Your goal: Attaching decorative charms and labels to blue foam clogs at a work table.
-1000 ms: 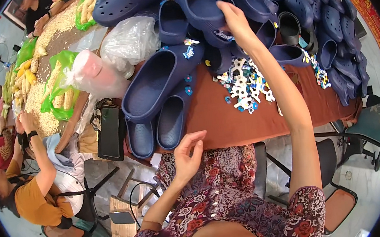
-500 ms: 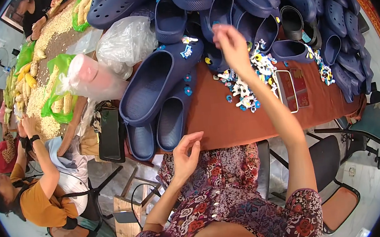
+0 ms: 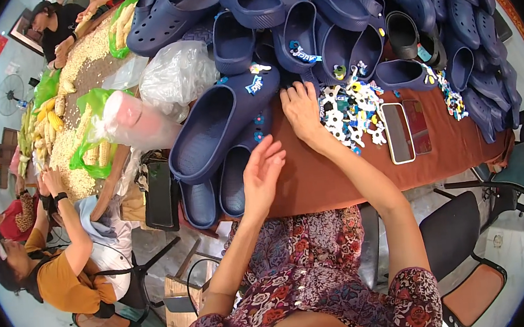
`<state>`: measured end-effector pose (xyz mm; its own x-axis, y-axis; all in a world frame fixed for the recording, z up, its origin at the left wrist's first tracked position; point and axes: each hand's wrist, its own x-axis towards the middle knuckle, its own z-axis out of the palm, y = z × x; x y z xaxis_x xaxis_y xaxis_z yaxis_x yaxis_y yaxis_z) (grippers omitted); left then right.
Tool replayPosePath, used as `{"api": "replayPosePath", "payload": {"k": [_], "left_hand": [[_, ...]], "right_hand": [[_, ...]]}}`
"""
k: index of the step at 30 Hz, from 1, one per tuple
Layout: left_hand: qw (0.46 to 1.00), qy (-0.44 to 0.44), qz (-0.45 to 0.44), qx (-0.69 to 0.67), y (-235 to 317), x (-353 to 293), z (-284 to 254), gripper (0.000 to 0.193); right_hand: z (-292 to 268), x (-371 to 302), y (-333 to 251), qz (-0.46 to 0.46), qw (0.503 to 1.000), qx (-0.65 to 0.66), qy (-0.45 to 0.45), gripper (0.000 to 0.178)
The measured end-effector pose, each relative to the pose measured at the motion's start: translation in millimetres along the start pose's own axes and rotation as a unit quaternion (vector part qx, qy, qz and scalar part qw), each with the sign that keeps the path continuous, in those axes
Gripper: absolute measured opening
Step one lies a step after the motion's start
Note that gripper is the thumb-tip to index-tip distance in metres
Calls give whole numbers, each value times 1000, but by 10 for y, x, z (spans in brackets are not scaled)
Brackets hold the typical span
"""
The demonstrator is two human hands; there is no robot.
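My left hand point(image 3: 264, 174) hovers at the table's near edge with fingers loosely stretched and nothing in them. Beside it, a large navy clog point(image 3: 205, 128) with a charm on its toe rests on other clogs. My right hand point(image 3: 301, 110) reaches palm-down to the front of the pile, fingers apart, their tips at the toe of a navy clog point(image 3: 300, 30) that bears blue and white charms point(image 3: 304, 53). Whether the fingertips press on that clog is unclear. Just right of this hand lies a heap of small white, blue and yellow shoe charms point(image 3: 350, 114).
More navy clogs point(image 3: 410, 1) pile across the back and right. A white-edged phone point(image 3: 398, 133) lies on the brown cloth point(image 3: 314, 183). At left are a wrapped pink roll point(image 3: 133, 120), a clear plastic bag point(image 3: 178, 74) and corn point(image 3: 46, 118). Other people sit around the left side.
My right hand has come down from above the clogs to the front of the pile, leftward and nearer. My left hand has risen slightly and its fingers have straightened.
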<state>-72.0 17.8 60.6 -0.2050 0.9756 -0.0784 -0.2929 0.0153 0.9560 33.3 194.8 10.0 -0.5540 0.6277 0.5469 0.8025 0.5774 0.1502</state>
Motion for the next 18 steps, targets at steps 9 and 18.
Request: {"api": "replayPosePath", "payload": {"k": [9, 18], "left_hand": [[881, 31, -100, -462, 123, 555, 15, 54], [743, -1, -143, -653, 259, 690, -193, 75]], "right_hand": [[-380, -373, -29, -39, 975, 217, 28, 20], [-583, -727, -50, 76, 981, 132, -120, 43]]}}
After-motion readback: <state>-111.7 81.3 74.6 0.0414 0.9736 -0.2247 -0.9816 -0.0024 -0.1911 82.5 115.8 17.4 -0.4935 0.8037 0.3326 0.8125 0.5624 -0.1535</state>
